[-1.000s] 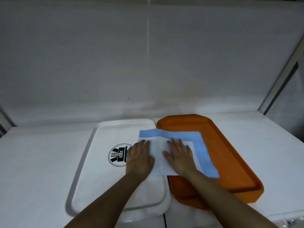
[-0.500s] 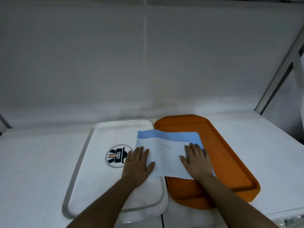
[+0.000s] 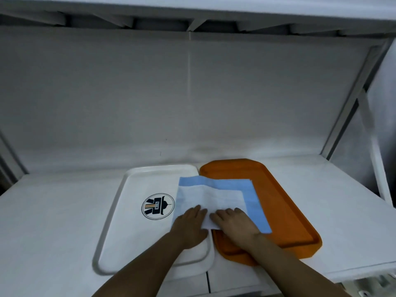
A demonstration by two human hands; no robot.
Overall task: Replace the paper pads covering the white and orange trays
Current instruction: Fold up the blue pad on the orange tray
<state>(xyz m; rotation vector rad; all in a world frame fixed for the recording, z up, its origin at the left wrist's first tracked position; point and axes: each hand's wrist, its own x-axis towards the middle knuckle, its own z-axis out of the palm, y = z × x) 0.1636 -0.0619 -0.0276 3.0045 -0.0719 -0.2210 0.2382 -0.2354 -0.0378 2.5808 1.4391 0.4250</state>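
Both hands were laid flat on a folded paper pad [image 3: 216, 198], with the fingers straight and nothing gripped. By the left hand [image 3: 189, 227] the pad's near left part was pressed, over the right side of the white tray [image 3: 120, 211]; by the right hand [image 3: 234, 225] the near right part was pressed, over the left side of the orange tray [image 3: 287, 211]. The two hands were held close together, the fingertips pointed away from the person.

The pad (white on top, with a blue layer shown along its far and right edges) was spread across the seam where the two trays met, so that part of it was carried by each. The trays were set side by side on a white table [image 3: 53, 211], the white one on the left and the orange one on the right, their long edges touching or nearly so. A round dark logo [image 3: 158, 206] was printed on the white tray's floor, just left of the pad.
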